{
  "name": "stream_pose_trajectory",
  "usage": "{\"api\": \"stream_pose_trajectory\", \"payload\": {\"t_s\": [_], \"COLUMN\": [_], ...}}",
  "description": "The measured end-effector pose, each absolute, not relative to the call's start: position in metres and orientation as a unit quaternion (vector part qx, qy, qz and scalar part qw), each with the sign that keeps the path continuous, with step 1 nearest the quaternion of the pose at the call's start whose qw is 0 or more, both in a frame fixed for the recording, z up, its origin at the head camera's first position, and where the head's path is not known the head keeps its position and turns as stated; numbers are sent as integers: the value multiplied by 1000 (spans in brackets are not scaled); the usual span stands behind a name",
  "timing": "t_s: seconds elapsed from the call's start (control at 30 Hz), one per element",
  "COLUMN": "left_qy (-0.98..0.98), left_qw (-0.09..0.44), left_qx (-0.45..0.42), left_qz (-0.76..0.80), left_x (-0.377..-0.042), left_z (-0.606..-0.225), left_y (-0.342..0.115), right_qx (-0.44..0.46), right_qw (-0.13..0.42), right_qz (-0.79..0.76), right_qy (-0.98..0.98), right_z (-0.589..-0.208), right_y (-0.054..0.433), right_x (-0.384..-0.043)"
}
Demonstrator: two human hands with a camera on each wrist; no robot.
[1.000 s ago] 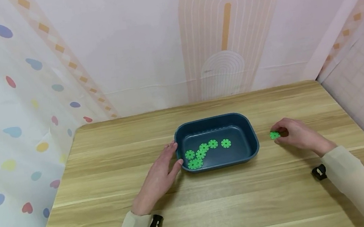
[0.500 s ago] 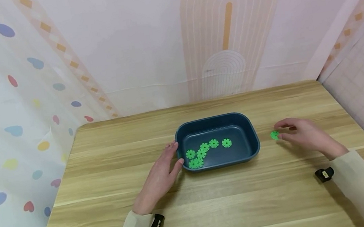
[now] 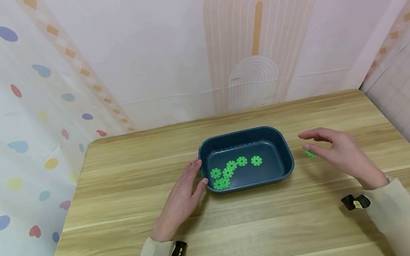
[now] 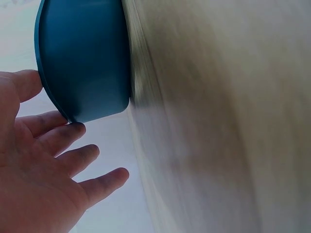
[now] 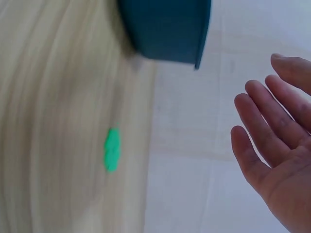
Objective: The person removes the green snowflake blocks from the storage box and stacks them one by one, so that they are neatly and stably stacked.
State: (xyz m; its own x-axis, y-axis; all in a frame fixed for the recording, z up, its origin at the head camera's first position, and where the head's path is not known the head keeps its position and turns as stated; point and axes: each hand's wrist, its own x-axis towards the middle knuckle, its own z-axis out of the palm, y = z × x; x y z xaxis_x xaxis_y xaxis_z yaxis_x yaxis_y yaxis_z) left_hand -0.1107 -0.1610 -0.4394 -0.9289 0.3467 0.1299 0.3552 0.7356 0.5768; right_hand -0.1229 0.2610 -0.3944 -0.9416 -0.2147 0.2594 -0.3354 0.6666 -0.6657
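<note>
A dark blue rectangular bin point(image 3: 251, 184) stands in the middle of the table, with several green notched discs point(image 3: 256, 161) lying flat on its floor, mostly toward the left end. My left hand point(image 3: 179, 202) touches the bin's left rim with thumb and fingertips, its other fingers spread and straight in the left wrist view. To the right of the bin, my right hand point(image 3: 338, 153) hovers over the table, fingers apart and holding nothing. Below it a single green disc point(image 3: 310, 154) lies on the wood, partly hidden by the thumb; the right wrist view shows this disc point(image 5: 112, 149) whole.
The wooden table point(image 3: 127, 186) reaches back to a patterned curtain point(image 3: 156, 56). More curtain hangs along the left and right sides. Each wrist carries a small black camera point(image 3: 356, 202).
My right hand has released the green disc onto the table, opened its fingers and lifted above it. My left hand stays at the bin's left rim.
</note>
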Motion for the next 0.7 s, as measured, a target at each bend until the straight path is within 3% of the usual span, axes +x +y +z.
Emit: {"api": "stream_pose_trajectory", "payload": {"t_s": [0.37,0.7], "left_qy": [-929,-931], "left_qw": [9,4], "left_qx": [-188,-183], "left_qz": [-318,-314], "left_x": [-110,-109], "left_z": [-440,-438], "left_y": [-162,-160], "right_qx": [188,214], "right_qw": [94,61], "right_qz": [405,418], "right_qy": [-890,-880], "right_z": [-387,-387], "right_y": [229,204], "right_x": [-120,-123]}}
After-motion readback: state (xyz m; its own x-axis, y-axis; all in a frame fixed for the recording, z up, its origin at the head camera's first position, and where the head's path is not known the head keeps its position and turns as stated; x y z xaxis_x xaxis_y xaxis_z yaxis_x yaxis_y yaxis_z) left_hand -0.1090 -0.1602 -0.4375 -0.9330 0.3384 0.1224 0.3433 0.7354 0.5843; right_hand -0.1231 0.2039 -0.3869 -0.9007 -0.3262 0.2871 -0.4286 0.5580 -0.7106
